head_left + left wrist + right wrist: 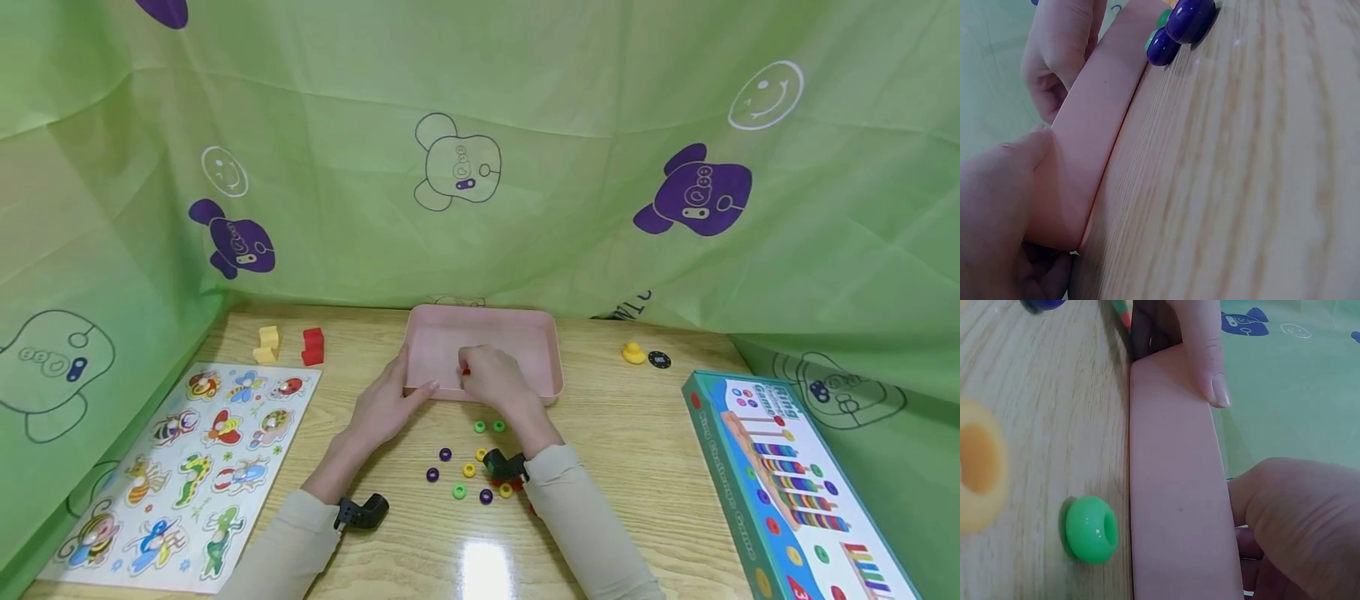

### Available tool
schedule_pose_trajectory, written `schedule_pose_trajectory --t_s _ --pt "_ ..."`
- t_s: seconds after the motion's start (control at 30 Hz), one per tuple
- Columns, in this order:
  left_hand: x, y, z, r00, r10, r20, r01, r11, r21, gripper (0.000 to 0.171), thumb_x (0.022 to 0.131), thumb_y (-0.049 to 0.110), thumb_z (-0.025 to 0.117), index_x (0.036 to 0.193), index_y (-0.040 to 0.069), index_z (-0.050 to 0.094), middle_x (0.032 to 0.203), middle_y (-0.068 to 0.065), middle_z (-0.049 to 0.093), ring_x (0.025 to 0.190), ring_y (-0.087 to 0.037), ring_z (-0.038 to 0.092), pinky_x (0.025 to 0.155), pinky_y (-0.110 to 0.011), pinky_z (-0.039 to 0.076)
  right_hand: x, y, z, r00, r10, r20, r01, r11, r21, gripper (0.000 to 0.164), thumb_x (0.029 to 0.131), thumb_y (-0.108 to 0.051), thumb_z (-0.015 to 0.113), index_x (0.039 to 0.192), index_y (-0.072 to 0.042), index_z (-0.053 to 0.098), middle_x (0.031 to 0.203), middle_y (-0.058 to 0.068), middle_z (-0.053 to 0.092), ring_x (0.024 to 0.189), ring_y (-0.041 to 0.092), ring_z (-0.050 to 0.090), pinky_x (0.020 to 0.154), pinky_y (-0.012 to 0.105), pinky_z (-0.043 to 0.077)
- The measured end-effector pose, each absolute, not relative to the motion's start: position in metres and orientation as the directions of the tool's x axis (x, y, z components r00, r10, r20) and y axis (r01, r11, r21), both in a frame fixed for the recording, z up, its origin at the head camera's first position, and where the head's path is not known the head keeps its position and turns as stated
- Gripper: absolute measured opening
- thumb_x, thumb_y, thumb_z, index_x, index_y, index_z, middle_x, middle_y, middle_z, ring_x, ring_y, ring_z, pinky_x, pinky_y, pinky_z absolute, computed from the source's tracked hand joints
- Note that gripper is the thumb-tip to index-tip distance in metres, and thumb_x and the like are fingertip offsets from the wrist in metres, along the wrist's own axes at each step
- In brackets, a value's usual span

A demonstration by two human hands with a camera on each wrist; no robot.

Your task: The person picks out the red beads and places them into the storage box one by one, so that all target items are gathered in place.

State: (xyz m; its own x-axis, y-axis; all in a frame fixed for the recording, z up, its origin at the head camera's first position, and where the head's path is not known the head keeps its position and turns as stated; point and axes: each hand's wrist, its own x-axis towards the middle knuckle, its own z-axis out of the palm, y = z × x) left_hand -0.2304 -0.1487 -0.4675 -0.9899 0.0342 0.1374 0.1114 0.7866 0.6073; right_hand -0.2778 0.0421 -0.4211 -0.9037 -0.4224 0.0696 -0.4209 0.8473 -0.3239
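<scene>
Your left hand [384,406] grips the near left corner of the pink tray [528,346] while your curled right hand [495,379] pinches a small red piece [466,371] inside it, so placing seems in hand, and next probably calls for gentle release.

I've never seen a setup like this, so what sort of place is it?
Probably a children's play table: there's an animal picture board, a ring game box and a green cartoon-print curtain behind.
</scene>
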Motion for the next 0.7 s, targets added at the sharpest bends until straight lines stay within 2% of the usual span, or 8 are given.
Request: schedule_pose_trajectory --t_s 0.4,0.7 --pt "-0.2307 -0.1487 -0.4666 -0.988 0.041 0.151 0.126 0.787 0.604 0.086 0.087 0.061 0.046 0.15 0.02 0.005 0.153 -0.007 0.026 0.136 -0.028 0.035 0.102 -0.052 0.039 -0.2736 0.0428 -0.418 -0.892 -0.447 0.069 -0.44 0.823 -0.36 0.009 0.089 -0.019 0.057 0.088 -0.015 0.065 0.083 -0.003 0.063 0.069 0.012 0.055 0.059 0.024 0.044" --pt "-0.2295 -0.1513 -0.4667 -0.988 0.051 0.144 0.129 0.791 0.599 0.088 0.087 0.063 0.045 0.15 0.017 0.006 0.154 -0.008 0.024 0.137 -0.028 0.033 0.102 -0.052 0.039 -0.2688 0.0442 -0.4138 -0.891 -0.451 0.053 -0.436 0.816 -0.38 0.01 0.088 -0.021 0.06 0.093 -0.015 0.066 0.086 -0.003 0.065 0.07 0.011 0.055 0.061 0.026 0.044"
